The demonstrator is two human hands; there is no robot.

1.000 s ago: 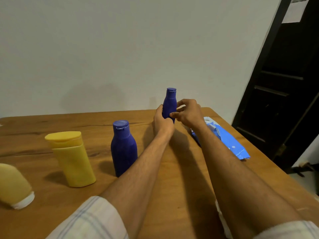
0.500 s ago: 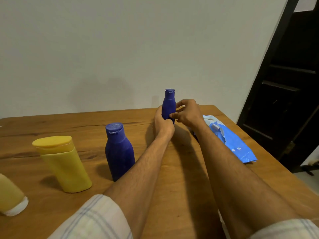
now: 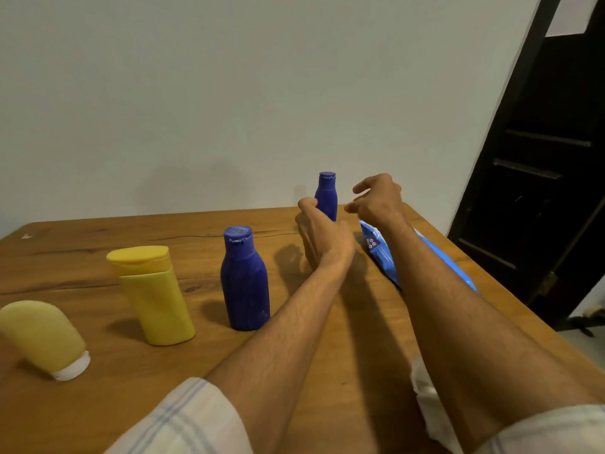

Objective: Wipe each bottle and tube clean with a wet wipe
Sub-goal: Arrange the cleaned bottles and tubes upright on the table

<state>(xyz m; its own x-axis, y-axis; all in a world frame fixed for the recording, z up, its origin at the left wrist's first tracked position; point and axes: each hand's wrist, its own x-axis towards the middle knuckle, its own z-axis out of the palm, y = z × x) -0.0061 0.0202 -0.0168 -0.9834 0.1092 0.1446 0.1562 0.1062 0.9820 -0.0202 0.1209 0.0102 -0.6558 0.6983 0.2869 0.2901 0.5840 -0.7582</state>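
Note:
A small blue bottle (image 3: 327,196) stands upright at the far edge of the wooden table (image 3: 343,355). My left hand (image 3: 322,235) is just in front of its lower part, fingers loose and pointing down, thumb close to the bottle's left side. My right hand (image 3: 376,201) hovers to the bottle's right with fingers spread, holding nothing. A larger blue bottle (image 3: 245,280), a yellow bottle (image 3: 154,293) and a yellow tube (image 3: 42,337) resting on its white cap stand to the left. A white wet wipe (image 3: 425,401) lies under my right forearm.
A blue pack of wet wipes (image 3: 381,255) lies on the table under my right forearm. The pale wall rises right behind the table. A dark door (image 3: 540,178) stands past the table's right edge.
Both hands have come off the small blue bottle: the right hand moved right and opened, the left hand dropped and loosened. The bottle stays standing.

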